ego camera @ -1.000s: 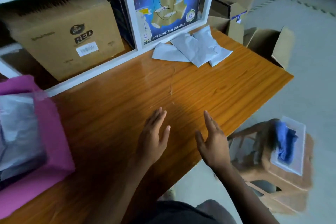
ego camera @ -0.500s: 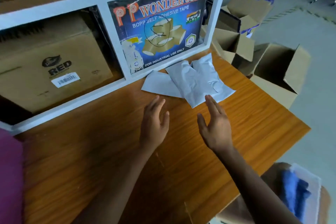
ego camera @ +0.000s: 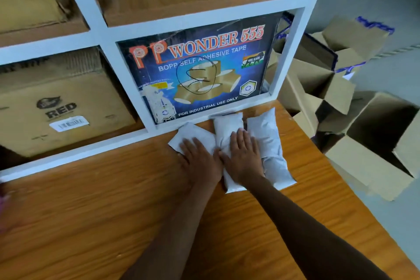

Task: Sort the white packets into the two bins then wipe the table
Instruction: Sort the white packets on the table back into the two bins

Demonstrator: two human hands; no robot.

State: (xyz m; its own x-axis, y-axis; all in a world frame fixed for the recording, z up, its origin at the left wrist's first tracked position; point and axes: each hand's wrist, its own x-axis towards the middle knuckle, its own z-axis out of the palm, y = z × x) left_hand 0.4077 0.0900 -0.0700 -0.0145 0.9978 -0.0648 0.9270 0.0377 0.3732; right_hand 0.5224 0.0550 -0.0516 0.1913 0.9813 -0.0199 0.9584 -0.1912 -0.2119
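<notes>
1. The white shelf frame holds the containers I can see: its lower left bay has a brown carton marked RED, and the lower middle bay is filled by a blue Wonder 555 adhesive tape box. The upper bays show more cardboard on the left and bare wood in the middle.
2. On the floor past the table's right edge stand several open cardboard boxes; I cannot tell what is inside them, as their interiors are dark.
3. Three white packets lie on the wooden table, right against the foot of the shelf frame: the left packet, the middle packet and the right packet, side by side and touching.
4. My left hand lies flat, fingers spread, palm down on the left packet. It presses rather than grips.
5. My right hand is also flat and open, resting across the middle packet with its fingers reaching onto the right one. Nothing is pinched in either hand.
6. Half a second ago both hands hovered above the wood short of the packets; now they have landed on them. The view has also swung closer to the shelf, and the stool with the blue cloth has dropped out of sight.
</notes>
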